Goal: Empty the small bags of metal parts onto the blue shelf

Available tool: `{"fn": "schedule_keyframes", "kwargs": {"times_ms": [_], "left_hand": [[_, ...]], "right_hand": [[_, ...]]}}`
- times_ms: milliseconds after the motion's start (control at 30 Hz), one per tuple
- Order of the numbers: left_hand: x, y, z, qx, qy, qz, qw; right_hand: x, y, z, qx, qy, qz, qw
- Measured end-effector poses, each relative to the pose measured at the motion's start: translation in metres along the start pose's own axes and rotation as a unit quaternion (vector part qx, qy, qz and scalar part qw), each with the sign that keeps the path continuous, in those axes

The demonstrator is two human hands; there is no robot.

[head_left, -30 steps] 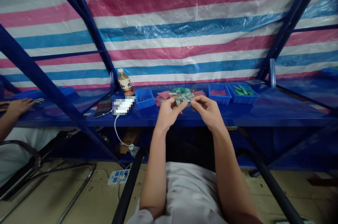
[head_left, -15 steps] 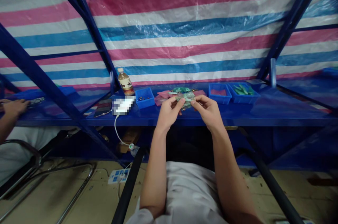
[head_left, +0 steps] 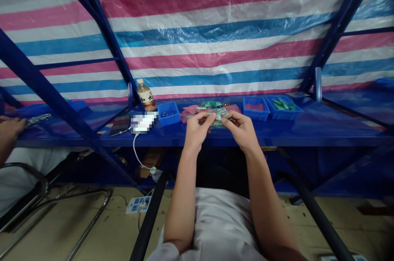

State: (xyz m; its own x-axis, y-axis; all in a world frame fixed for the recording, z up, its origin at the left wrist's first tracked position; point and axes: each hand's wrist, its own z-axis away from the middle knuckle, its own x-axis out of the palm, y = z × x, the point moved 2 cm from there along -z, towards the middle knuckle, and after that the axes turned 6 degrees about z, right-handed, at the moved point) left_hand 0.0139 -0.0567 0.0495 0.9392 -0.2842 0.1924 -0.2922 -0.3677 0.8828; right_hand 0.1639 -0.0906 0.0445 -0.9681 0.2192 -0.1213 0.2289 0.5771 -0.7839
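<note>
Dark Chinese characters stand on the bottle's label (head_left: 147, 99), one seemingly 大; the rest are too small to read, and nothing else is legible.

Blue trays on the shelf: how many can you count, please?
3: a tray left of the left hand, with metal parts; right of the right hand, a tray with pink contents and a tray with green pieces. More may sit far left.

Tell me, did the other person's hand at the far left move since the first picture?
Yes. The co-worker's hand has moved left, away from the blue steel shelf brace, and now sits at the picture's edge.
</note>
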Motion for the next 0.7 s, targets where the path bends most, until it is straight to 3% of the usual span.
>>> {"fn": "schedule_keyframes", "kwargs": {"times_ms": [167, 500, 700], "left_hand": [[-0.006, -0.002, -0.001, -0.045, -0.015, -0.022, 0.999], [-0.012, 0.008, 0.002, -0.062, -0.096, -0.107, 0.988], [-0.013, 0.006, 0.001, -0.026, -0.104, -0.158, 0.982]], "right_hand": [[-0.003, 0.004, 0.0, -0.005, -0.058, 0.009, 0.998], [-0.012, -0.006, 0.001, -0.014, -0.169, 0.118, 0.978], [-0.011, -0.003, 0.001, -0.004, -0.166, 0.151, 0.974]]}}
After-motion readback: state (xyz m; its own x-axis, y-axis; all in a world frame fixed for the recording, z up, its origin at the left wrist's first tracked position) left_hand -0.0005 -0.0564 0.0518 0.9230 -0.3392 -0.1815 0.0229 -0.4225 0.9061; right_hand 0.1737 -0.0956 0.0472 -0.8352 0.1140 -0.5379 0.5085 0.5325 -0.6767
